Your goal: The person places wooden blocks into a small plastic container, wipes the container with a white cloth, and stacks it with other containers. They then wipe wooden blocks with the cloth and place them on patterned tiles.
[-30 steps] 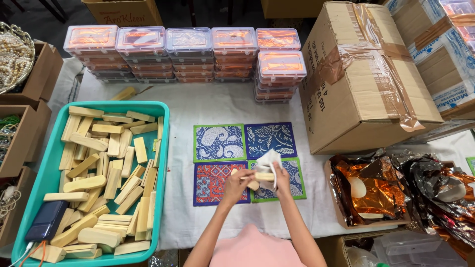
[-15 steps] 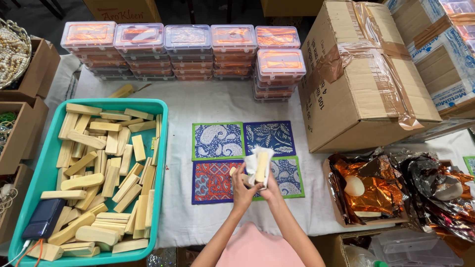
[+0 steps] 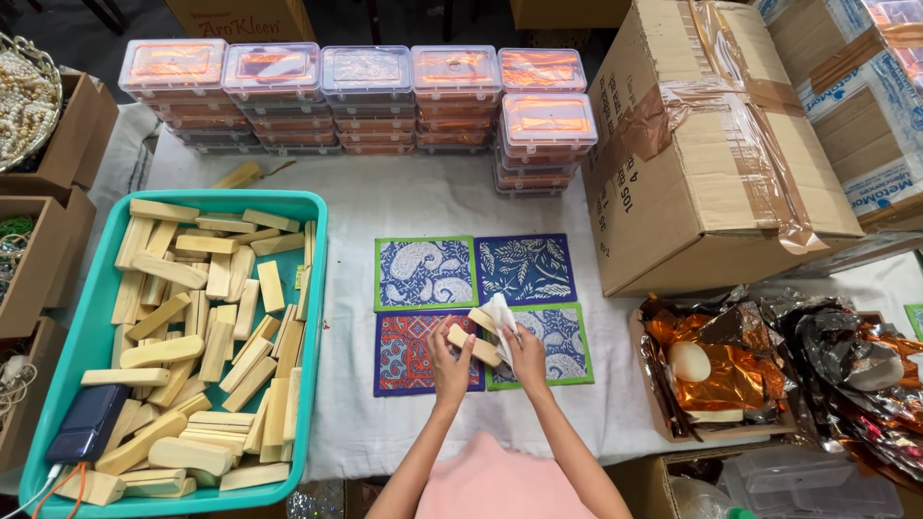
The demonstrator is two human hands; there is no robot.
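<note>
My left hand (image 3: 449,359) and my right hand (image 3: 526,354) meet over the lower two of several patterned cloth mats (image 3: 478,309). Between them they hold a pale wooden block (image 3: 475,344). The left fingers grip its near end. The right hand presses a white cloth (image 3: 503,315) against its far end. The block lies tilted, just above the seam between the red mat (image 3: 409,351) and the blue mat with a green border (image 3: 558,346). Both forearms come up from the bottom edge, above a pink garment.
A teal tray (image 3: 101,288) at left is heaped with several similar wooden blocks and a dark flat device (image 3: 88,423). Stacked clear lidded boxes (image 3: 365,101) line the back. A large taped carton (image 3: 711,144) stands at right, crinkled foil wrappers (image 3: 769,356) in front of it.
The block was held upright half a second ago; now it lies tilted lower between my hands. Both hands have shifted slightly to the left, and the white cloth now sits on its far end.
</note>
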